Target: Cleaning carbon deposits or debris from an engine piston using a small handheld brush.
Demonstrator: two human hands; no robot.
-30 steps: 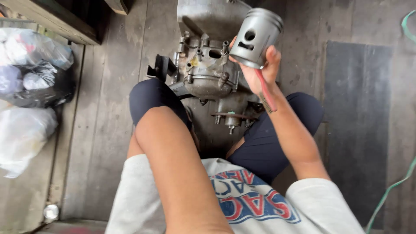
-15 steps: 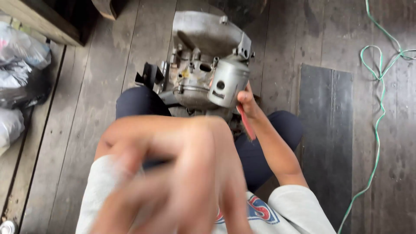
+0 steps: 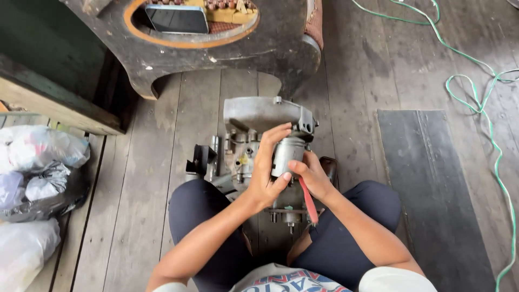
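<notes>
Both hands, left hand [image 3: 268, 172] and right hand [image 3: 312, 177], are clasping the piston [image 3: 287, 156] against the engine block [image 3: 259, 121]; a red-handled tool [image 3: 309, 201] is hanging in the right grip; plastic bags [image 3: 38, 162] are lying well left of the engine block.

Left hand [image 3: 268, 172] and right hand [image 3: 312, 176] grip piston [image 3: 287, 156] on engine [image 3: 259, 121].

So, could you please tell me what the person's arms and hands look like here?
Both forearms are bare, with no gloves, watch or rings visible on the left hand or right hand. Short white sleeves show at the bottom edge, above dark trousers.
</notes>
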